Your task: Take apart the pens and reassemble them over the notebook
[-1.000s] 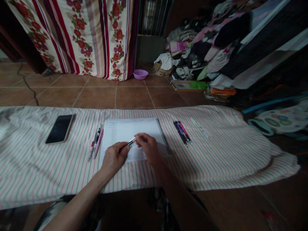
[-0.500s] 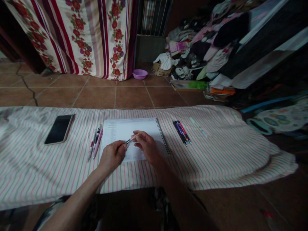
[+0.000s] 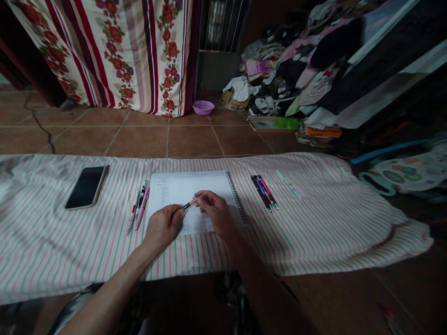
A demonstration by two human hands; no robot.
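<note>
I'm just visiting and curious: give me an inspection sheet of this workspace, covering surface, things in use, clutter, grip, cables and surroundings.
Surface: striped cloth, creased in places.
Things in use: dark-and-orange pen, held over an open notebook.
Clutter: phone at far left; pink pen among others left of the notebook; purple pen among others right of it; pale pen farther right.
Grip: left hand closed around one pen end; right hand has fingers on the other.
Cables: dark cable on the tiled floor.
Surroundings: floral curtain, purple basin, clothes pile.
</note>
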